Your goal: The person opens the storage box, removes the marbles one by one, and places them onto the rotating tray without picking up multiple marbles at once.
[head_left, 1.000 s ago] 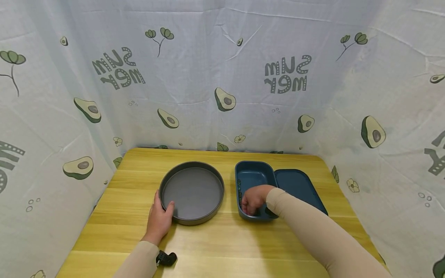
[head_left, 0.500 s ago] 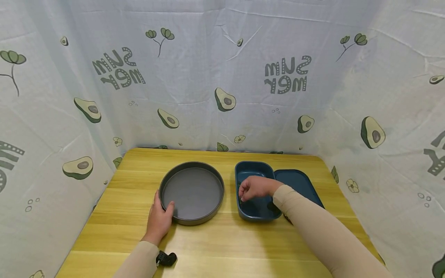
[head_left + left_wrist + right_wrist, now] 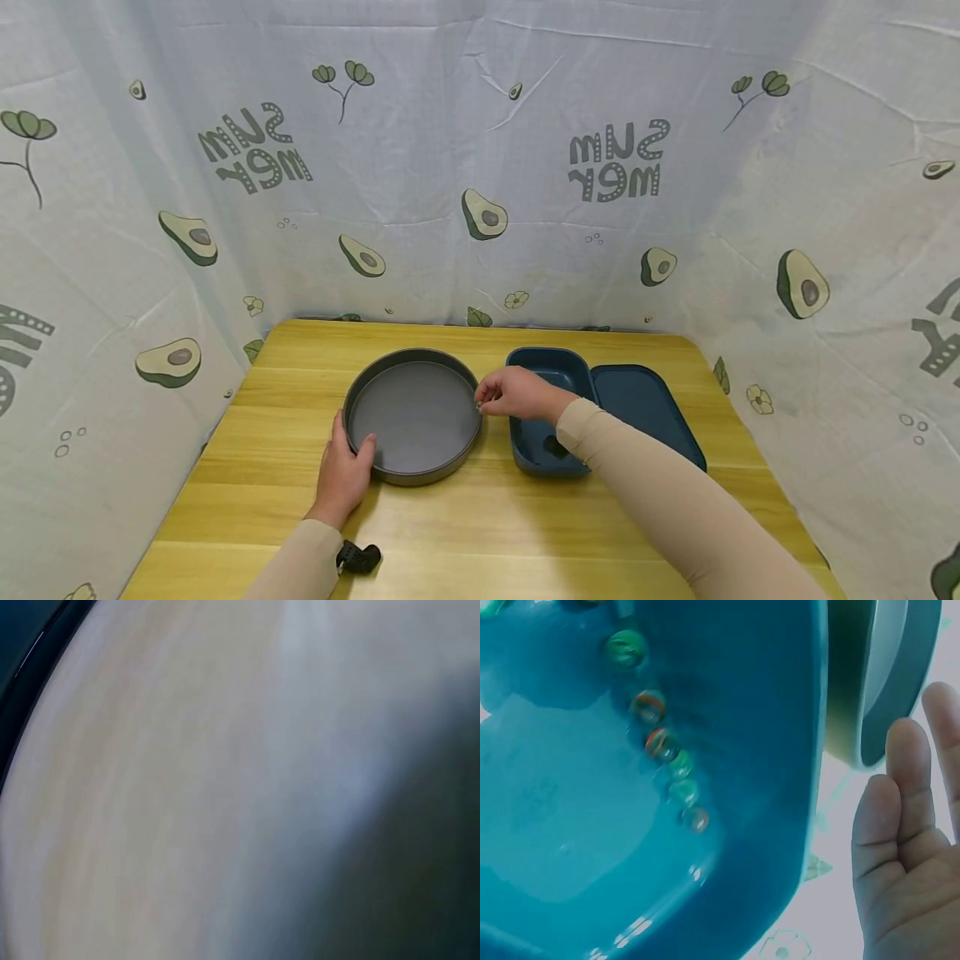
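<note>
A round grey baking pan (image 3: 415,417) sits left of the middle of the table. My left hand (image 3: 343,479) grips its lower left rim, thumb on the inner side and fingers outside. My right hand (image 3: 517,393) is at the pan's right rim, pinching a small glinting marble (image 3: 478,406) between its fingertips. To the right stands a dark blue rectangular box (image 3: 551,468), partly hidden by the right forearm. Several glass marbles (image 3: 660,742) line the box's inner edge in the right wrist view. There, the outer fingers of the right hand reach over the box's side.
A dark blue lid (image 3: 648,408) lies flat against the box's right side. A black wrist camera (image 3: 360,558) hangs at the left sleeve. The wooden table (image 3: 465,533) ends at a printed curtain (image 3: 420,167). The left wrist view is mostly blurred.
My right hand has risen out of the blue box and moved left to the pan's right rim, with a marble in its fingertips. The left hand and pan stay put.
</note>
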`<action>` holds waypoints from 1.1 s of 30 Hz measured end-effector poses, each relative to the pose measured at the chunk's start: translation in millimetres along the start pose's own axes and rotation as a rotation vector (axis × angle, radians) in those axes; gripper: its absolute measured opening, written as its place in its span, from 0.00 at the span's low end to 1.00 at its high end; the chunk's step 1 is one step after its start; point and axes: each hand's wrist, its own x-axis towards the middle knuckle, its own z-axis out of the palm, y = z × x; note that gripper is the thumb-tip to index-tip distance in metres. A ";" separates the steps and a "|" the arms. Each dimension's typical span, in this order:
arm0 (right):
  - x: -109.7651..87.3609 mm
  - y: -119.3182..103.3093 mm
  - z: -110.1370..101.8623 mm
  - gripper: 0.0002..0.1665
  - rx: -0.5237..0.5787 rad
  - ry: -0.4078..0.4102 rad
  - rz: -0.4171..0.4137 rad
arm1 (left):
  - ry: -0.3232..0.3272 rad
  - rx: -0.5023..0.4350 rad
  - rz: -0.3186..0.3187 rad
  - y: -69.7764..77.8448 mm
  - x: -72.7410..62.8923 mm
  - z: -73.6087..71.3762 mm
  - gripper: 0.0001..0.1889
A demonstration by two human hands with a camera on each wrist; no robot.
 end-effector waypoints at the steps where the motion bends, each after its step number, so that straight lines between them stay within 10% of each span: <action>1: 1.7 -2.3 1.9 0.08 -0.001 0.003 0.001 | -0.002 0.000 -0.002 0.0 -0.1 -0.1 0.44; 33: 20.5 -20.6 20.8 0.14 0.051 0.016 -0.017 | 0.000 -0.011 -0.001 -0.8 0.1 0.4 0.44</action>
